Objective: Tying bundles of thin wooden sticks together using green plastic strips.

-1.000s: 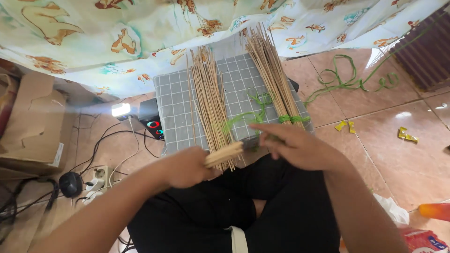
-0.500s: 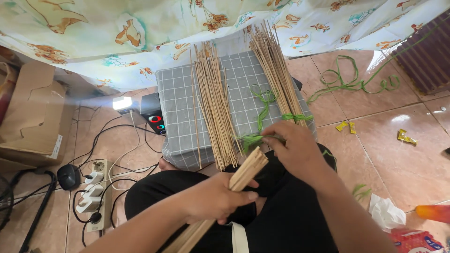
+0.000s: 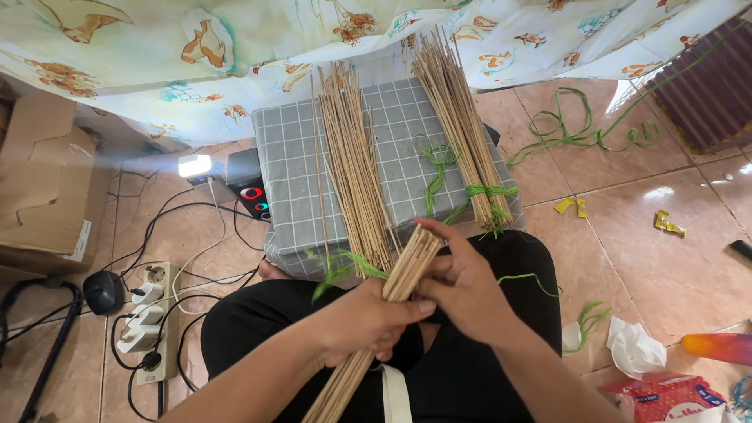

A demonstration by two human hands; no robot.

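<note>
Between both hands' fingers, left hand [image 3: 364, 321] and right hand [image 3: 462, 286] clasped a tan bamboo-stick bundle [image 3: 384, 313], tip pointing up-right, steeper than before.

We see thin, matt, pale-tan wooden sticks [image 3: 395, 290] in our grasp, dry and straight-grained. At twelve o'clock the grey checked cushion [image 3: 298, 164] looks like soft woven cloth. The green ties [image 3: 486, 192] at one o'clock seem glossy plastic raffia. The floor tiles [image 3: 666, 266] at three o'clock are smooth, shiny ceramic. At nine o'clock lies a dull brown cardboard box [image 3: 43, 188]; our trousers [image 3: 258, 321] are matt black fabric.
</note>
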